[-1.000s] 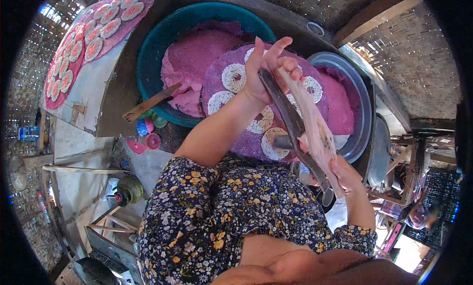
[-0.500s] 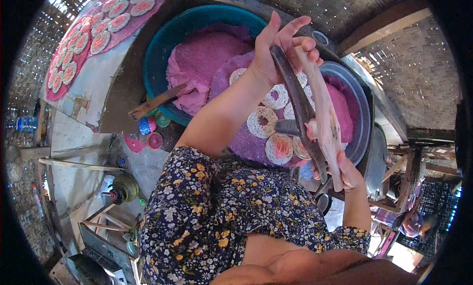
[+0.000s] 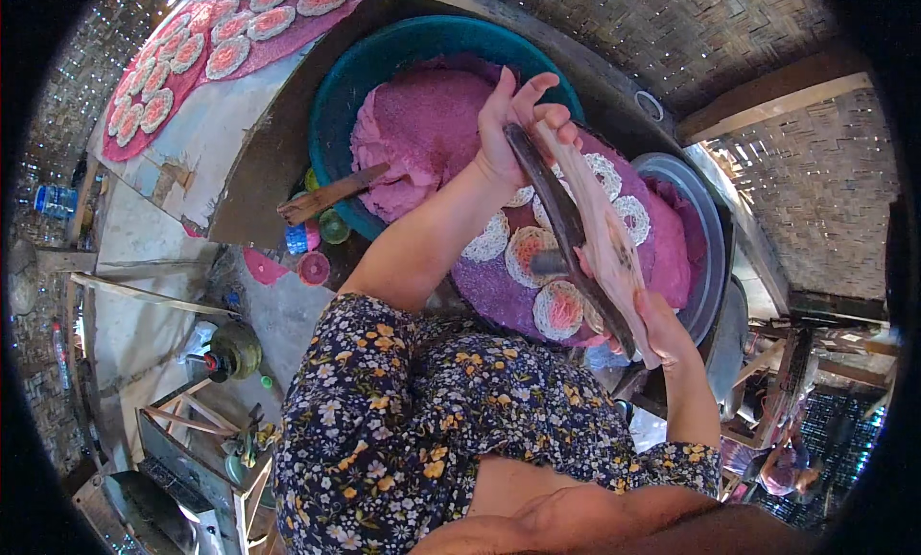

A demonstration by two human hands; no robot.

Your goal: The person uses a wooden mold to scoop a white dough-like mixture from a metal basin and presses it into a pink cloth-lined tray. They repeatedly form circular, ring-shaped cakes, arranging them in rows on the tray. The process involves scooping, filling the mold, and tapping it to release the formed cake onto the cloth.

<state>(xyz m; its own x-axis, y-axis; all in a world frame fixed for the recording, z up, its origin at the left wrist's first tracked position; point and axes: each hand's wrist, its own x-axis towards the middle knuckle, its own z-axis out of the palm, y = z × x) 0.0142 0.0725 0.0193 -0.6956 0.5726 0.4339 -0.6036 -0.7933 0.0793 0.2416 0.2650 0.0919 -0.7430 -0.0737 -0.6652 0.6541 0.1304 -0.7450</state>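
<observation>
Both my hands are on a hand press made of two long wooden bars, one dark and one pale. My left hand curls loosely about the far ends, its thumb and index finger raised. At the near ends, my right hand is closed around the bars. A grey cylinder sticks out below the dark bar, over a lacy round with pinkish strands on it. Another round has a pink centre. White lacy rounds lie around them on a purple sheet.
Behind my left arm stands a green basin holding a pink mass, with a wooden paddle across its rim. A grey basin sits at right. Several pink-centred rounds cover a pink sheet at the upper left.
The two bars have come closer together. Pinkish strands now show on the round by the cylinder, which looked white before. The view has shifted slightly.
</observation>
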